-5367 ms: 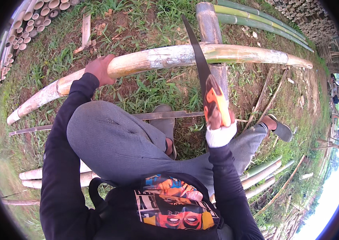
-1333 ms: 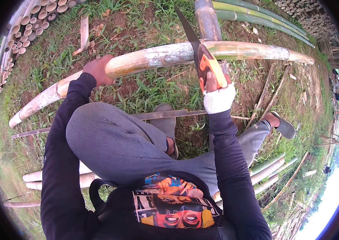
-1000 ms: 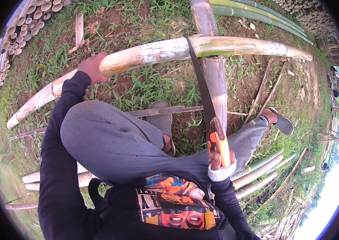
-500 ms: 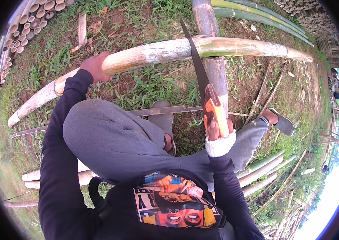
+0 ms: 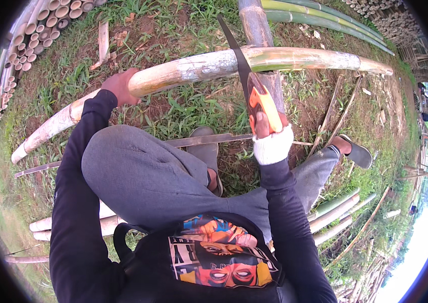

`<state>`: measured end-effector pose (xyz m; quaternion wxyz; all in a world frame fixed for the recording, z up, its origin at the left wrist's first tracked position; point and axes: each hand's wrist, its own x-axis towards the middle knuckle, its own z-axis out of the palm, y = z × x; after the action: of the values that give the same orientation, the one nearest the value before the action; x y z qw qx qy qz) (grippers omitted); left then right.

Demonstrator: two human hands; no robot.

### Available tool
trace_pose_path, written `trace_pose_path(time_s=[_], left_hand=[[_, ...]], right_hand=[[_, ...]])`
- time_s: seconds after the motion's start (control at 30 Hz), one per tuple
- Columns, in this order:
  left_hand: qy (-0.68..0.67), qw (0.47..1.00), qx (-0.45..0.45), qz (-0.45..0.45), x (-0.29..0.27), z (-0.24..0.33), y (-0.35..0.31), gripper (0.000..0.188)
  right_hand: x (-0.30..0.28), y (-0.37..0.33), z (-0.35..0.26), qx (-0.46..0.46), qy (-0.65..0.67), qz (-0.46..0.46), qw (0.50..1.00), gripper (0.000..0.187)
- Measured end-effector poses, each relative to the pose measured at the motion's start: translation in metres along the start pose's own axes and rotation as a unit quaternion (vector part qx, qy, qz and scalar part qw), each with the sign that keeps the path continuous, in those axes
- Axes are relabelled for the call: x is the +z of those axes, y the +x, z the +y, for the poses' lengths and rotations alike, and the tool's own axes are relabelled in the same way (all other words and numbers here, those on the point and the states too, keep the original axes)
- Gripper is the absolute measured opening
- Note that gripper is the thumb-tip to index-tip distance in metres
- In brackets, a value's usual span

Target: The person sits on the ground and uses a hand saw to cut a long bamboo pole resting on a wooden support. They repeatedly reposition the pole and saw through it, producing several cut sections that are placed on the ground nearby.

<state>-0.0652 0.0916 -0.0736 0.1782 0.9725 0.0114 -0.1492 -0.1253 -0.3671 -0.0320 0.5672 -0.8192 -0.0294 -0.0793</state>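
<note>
Since the bamboo pole (image 5: 189, 69) looks stiff and heavy, grip its left span, where your left hand (image 5: 119, 87) clamps it, your right hand (image 5: 261, 124) clasping the saw (image 5: 243, 64).

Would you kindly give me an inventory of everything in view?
Bamboo pole: one, pale and green, upper middle
Saw: one, orange and dark, across the pole
Post: one, greyish, beneath the pole
Fresh poles: at least three, green, upper right
Stacked poles: many, tan, both upper corners
Offcut: one, tan, upper left
Flat strip: apparently one, brownish, centre
Thin sticks: two, brown, right
Loose poles: several, pale or green, lower left and right
Shoes: two, grey, centre and right
Trousers: one pair, grey, middle
Top: one, black, bottom
Left hand: one, on the pole
Right hand: one, on the saw
</note>
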Motion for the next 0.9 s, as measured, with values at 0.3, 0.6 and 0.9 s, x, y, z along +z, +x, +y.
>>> trace_pose_path(time_s=[0.3,0.6,0.9], left_hand=[[0.028,0.999,-0.014,-0.014,0.005,-0.003,0.004,0.085],[0.04,0.999,0.004,-0.006,0.001,-0.003,0.002,0.094],[0.042,0.999,-0.001,0.001,0.005,-0.002,0.001,0.088]], right_hand=[[-0.02,-0.043,-0.022,0.006,0.076,-0.002,0.997,0.019],[-0.002,0.003,-0.018,-0.038,0.012,-0.008,0.999,0.021],[-0.008,-0.005,-0.017,-0.01,-0.039,-0.024,0.999,0.021]])
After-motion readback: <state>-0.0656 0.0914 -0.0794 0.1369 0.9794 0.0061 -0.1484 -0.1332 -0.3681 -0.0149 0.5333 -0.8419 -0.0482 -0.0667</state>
